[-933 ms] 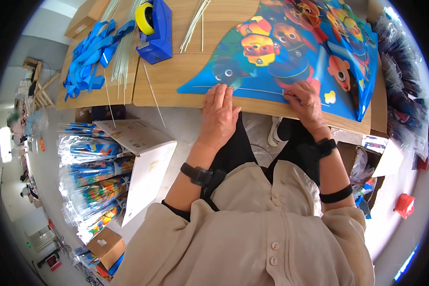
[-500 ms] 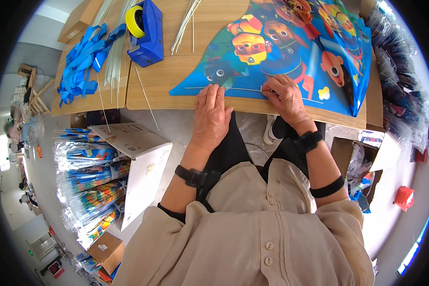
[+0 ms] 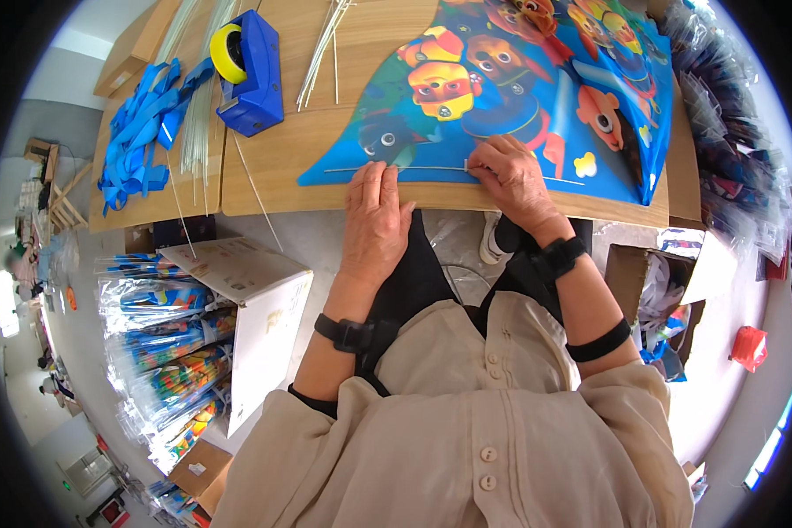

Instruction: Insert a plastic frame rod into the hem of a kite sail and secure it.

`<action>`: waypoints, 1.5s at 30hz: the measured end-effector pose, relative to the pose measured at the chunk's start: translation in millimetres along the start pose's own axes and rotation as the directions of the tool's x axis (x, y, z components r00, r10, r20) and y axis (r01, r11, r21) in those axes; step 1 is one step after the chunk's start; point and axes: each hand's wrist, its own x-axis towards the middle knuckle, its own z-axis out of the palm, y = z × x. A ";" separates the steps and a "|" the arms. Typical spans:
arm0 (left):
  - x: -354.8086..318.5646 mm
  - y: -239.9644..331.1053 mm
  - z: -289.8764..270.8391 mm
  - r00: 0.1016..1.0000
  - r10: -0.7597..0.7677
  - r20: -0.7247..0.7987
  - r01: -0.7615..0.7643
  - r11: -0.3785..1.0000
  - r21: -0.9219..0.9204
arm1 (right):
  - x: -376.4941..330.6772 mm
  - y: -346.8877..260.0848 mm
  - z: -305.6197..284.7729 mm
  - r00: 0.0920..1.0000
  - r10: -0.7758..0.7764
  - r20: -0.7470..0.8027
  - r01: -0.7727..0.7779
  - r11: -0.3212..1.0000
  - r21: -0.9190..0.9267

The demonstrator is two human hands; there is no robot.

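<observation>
Along the near table edge lies a blue sheet (image 3: 431,157) printed with cartoon figures, shaped like a kite sail. A thin white rod (image 3: 440,168) runs along its lower edge. My left hand (image 3: 377,216) rests with its fingers stretched out flat over the rod and the sheet's edge. Fingertips of my right hand (image 3: 512,180) are pinched together on the rod, beside a small white bit at the fingertips. How exactly they grip it is partly hidden by the fingers.
A blue tape dispenser (image 3: 257,84) with yellow tape stands on the table (image 3: 264,167). Blue ribbons (image 3: 136,132) and loose white rods (image 3: 201,145) lie left. Below, a white carton (image 3: 268,334) stands beside bagged printed bundles (image 3: 180,330). An open box (image 3: 627,273) is at right.
The whole view has shifted slightly, moving the table things a little left and down. Both hands keep nearly the same places on the sheet and rod.
</observation>
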 end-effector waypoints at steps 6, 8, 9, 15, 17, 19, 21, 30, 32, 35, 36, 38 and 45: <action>0.2 -0.4 -1.7 1.000 0.008 0.007 -0.009 1.000 0.023 | 0.5 2.2 2.4 0.999 -0.032 -0.014 0.031 0.999 -0.005; 0.6 -0.2 -3.1 1.000 -0.005 0.026 0.004 0.999 0.032 | 0.0 2.7 3.0 0.999 -0.035 -0.022 0.035 0.999 -0.003; 0.9 0.3 -2.1 1.000 0.003 0.027 -0.004 1.000 0.024 | -0.5 3.6 2.9 0.999 -0.043 -0.028 0.043 0.999 0.003; 1.2 -0.5 0.3 1.000 0.000 0.025 -0.001 0.999 0.041 | -0.9 5.8 3.9 0.999 -0.028 -0.037 0.028 1.000 0.013; 1.3 -0.9 -1.0 1.000 0.003 0.015 -0.004 0.998 0.059 | -0.8 5.1 3.1 0.999 -0.025 -0.034 0.026 0.999 0.021; 2.3 0.0 -1.1 1.000 0.004 0.010 -0.005 0.999 0.052 | -0.2 3.8 1.8 0.999 -0.028 -0.029 0.029 0.999 0.034; 1.3 -0.7 -4.2 1.000 -0.005 0.002 0.005 0.998 0.064 | 0.4 2.1 0.9 0.999 -0.033 -0.031 0.034 0.999 0.026; 0.6 0.1 -6.7 0.999 -0.018 -0.027 0.019 1.000 0.024 | 1.6 -1.5 -6.4 0.999 0.034 0.023 -0.036 0.994 0.101; 0.6 -2.8 -12.8 0.996 0.004 -0.093 -0.002 1.000 0.022 | 2.1 -3.7 -9.5 0.997 0.080 0.024 -0.082 0.985 0.150; -12.3 -25.7 -35.4 0.973 -0.112 -0.203 0.146 0.976 0.162 | 2.9 -9.2 -13.9 0.988 0.078 -0.130 -0.060 0.989 0.137; -18.9 -41.1 -44.0 0.942 -0.200 -0.268 0.252 0.951 0.178 | 4.2 -11.3 -16.5 0.981 0.001 -0.195 0.012 0.998 0.063; -31.5 -67.6 -60.1 0.894 -0.285 -0.346 0.365 0.911 0.193 | 4.7 -25.7 -19.1 0.983 0.059 -0.176 -0.032 0.988 0.151; -59.4 -134.2 -71.5 0.652 -0.752 -0.098 0.738 0.659 -0.142 | 14.7 -89.1 10.1 0.990 0.121 0.078 -0.143 0.866 0.478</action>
